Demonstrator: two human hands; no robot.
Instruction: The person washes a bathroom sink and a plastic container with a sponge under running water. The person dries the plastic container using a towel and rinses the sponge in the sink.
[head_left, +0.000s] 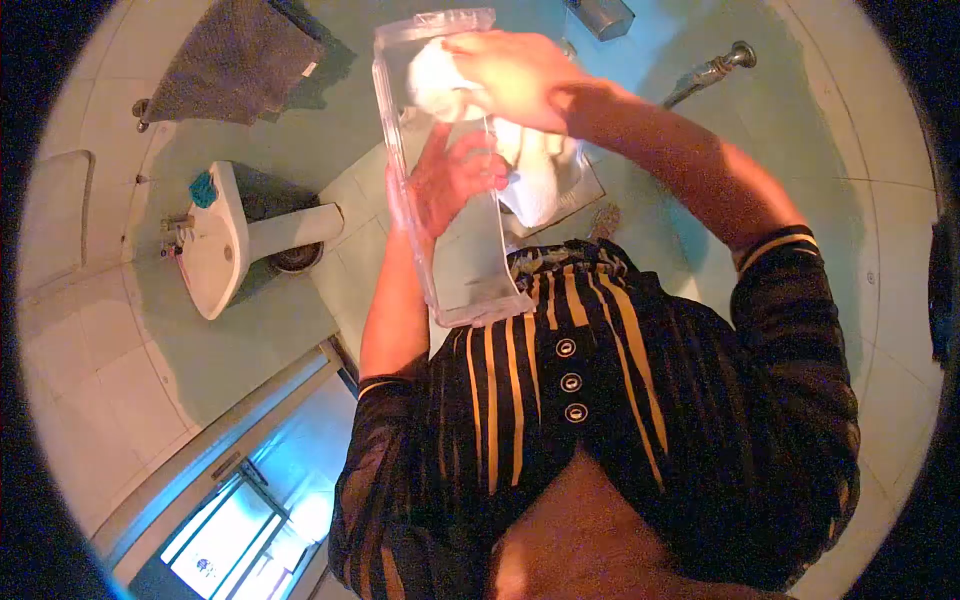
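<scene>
Closest in, a black blouse with gold stripes (615,390) fills the lower view. Beyond, the left hand (452,185), fingers spread, forearm raised, supports a long clear plastic tray (468,268); the right hand (518,78), elbow bent, curls over a bunched white cloth (432,85) at the tray's far end. Farther off stands a white ceramic washbasin (215,250).

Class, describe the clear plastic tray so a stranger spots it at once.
From the white pedestal washbasin at left, look right to the person's left hand. That hand supports the clear plastic tray. Unlike the opaque white cloth under the right hand, it is see-through with raised edges.
</scene>
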